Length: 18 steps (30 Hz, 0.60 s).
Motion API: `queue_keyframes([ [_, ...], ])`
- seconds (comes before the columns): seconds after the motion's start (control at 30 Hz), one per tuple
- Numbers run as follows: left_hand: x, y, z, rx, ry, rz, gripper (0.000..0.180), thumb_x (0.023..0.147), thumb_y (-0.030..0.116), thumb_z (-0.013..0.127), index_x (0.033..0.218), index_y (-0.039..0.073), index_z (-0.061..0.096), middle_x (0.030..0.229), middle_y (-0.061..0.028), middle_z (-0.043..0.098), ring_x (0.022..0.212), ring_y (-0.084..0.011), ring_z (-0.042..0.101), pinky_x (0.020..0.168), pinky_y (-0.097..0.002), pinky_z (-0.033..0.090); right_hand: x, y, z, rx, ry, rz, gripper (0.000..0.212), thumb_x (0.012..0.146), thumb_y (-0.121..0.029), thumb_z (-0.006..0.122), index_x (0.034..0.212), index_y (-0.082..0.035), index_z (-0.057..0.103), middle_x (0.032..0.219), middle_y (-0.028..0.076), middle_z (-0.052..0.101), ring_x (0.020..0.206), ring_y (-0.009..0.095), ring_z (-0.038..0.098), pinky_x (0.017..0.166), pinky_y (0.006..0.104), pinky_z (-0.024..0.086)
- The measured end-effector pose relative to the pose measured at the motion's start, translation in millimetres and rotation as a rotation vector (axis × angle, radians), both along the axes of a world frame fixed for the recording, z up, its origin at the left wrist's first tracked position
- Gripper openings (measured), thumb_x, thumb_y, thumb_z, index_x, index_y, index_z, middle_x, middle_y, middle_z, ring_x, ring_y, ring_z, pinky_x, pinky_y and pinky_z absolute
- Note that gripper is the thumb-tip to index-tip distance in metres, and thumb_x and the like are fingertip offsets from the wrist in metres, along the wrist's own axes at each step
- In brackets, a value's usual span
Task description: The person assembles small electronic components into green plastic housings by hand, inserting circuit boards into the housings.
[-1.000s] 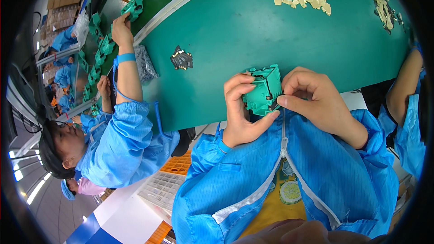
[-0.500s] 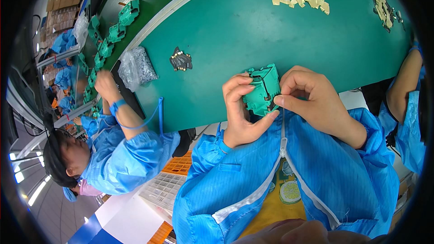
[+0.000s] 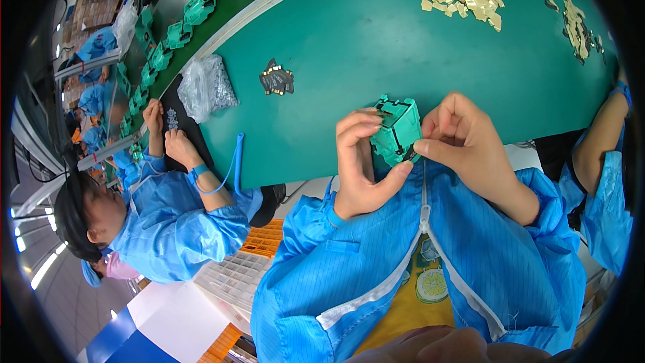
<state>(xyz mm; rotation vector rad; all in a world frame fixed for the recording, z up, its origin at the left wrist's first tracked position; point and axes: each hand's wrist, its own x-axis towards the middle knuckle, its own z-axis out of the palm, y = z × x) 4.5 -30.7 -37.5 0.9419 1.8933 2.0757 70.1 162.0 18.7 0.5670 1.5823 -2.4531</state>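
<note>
The left hand (image 3: 359, 185) curls round a boxy green plastic housing (image 3: 398, 136) at the green worktable's (image 3: 316, 138) near edge — the right hand (image 3: 470, 144), thumb to bent fingers, touches its side — gripping anything, I can't tell.

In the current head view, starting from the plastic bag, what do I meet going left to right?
Clear plastic bag, small cluster of black pieces, left hand, green plastic housing, right hand, pile of pale and black pieces.
</note>
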Motion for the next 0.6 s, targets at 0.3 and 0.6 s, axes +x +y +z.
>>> queue_keyframes([
  [0.3,-1,2,6,-0.008,0.124,0.099,0.083,0.07,0.01,0.09,0.135,0.004,0.039,0.133,-0.0176,0.039,0.13,-0.0326,0.044,0.112,-0.0472,0.038,1,5,-16,-0.114,0.209,0.007,0.039,0.089,0.008,0.071,0.116,-0.003,0.046,0.1,0.01,0.069,0.092,0.013,0.067,0.082,0.0256,0.052],
  [0.6,-5,-2,25,-0.127,0.05,0.043,0.093,0.075,0.011,0.088,0.148,0.003,0.03,0.148,-0.0265,0.045,0.141,-0.038,0.044,0.116,-0.0467,0.037,18,4,-34,0.2,0.51,-0.071,0.046,0.086,0.013,0.071,0.12,-0.002,0.045,0.109,0.016,0.068,0.099,0.018,0.068,0.088,0.0308,0.054],
])
